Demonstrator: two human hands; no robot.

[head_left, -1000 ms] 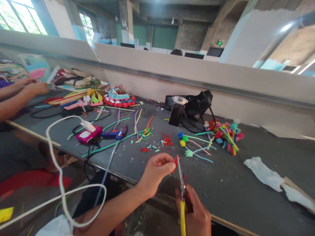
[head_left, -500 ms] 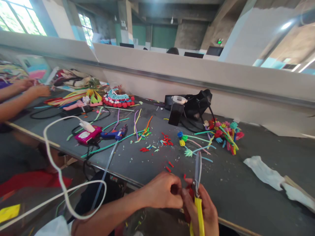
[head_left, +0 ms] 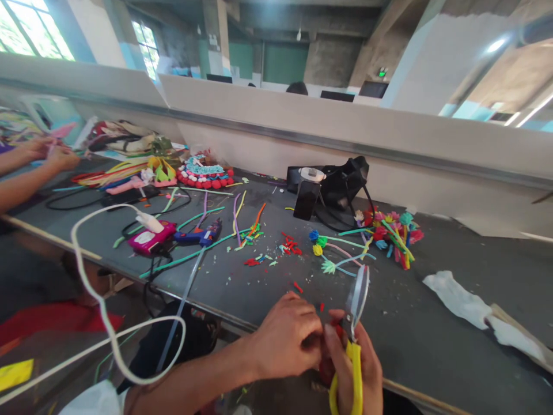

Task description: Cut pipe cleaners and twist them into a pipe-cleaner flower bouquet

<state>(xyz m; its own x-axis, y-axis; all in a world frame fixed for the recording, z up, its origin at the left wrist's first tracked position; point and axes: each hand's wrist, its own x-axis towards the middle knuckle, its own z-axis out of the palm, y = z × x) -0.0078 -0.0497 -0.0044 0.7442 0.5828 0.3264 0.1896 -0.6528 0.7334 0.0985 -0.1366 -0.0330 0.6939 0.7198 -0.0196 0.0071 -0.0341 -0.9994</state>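
Observation:
Yellow-handled scissors rest in my right hand, their blades pointing away from me over the table's front edge. My left hand is closed, its fingertips meeting those of my right hand. Something red shows between the two hands, mostly covered by the fingers; what the left fingertips pinch is hidden. Small red cut pieces lie just beyond my hands. Farther off are a pile of red snippets and several fuzzy stems with pompom-like heads, among them a yellow one.
A bundle of fuzzy flowers lies right, near a black bag and a phone. Left are a blue glue gun, a pink box and a looping white cable. Another person's hands work far left.
The scissors have tilted to the right and their blades look less narrow. My left hand has shifted up slightly, and one of the near red pieces is no longer visible.

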